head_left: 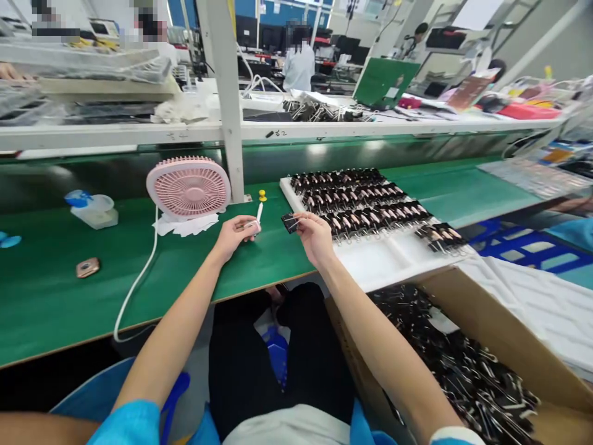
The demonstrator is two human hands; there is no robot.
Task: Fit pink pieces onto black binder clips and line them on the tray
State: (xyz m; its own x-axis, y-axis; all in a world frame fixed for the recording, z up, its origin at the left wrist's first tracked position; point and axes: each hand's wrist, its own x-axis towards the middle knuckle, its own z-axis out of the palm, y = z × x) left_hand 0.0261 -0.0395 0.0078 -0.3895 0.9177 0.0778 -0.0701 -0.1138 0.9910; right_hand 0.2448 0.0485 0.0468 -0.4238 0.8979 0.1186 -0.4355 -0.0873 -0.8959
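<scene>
My left hand is closed on a small pinkish part, above the green table. A white pen-like stick rises just behind its fingertips; whether the hand touches it, I cannot tell. Between the thumb and fingers of my right hand is a black binder clip, held to the right of my left hand. Rows of black clips with pinkish pieces fill much of a white foam tray beyond my right hand.
A pink fan with a white cable stands back left, near a plastic bottle and a small rose-gold device. A yellow object sits by the post. A cardboard box of black clips lies lower right. People appear beyond the shelf.
</scene>
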